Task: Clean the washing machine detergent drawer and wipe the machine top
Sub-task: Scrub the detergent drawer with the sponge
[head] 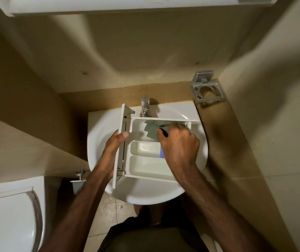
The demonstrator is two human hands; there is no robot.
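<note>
over sink (98, 142), left hand (113, 142) grips drawer (145, 168); right hand (179, 142) presses cloth (151, 130) inside.

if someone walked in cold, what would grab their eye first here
Most striking is the white detergent drawer lying across the round sink, under the faucet. The right hand presses a grey-green cloth into its far compartment, while the left hand grips the drawer's front panel. A toilet sits at lower left.
</note>
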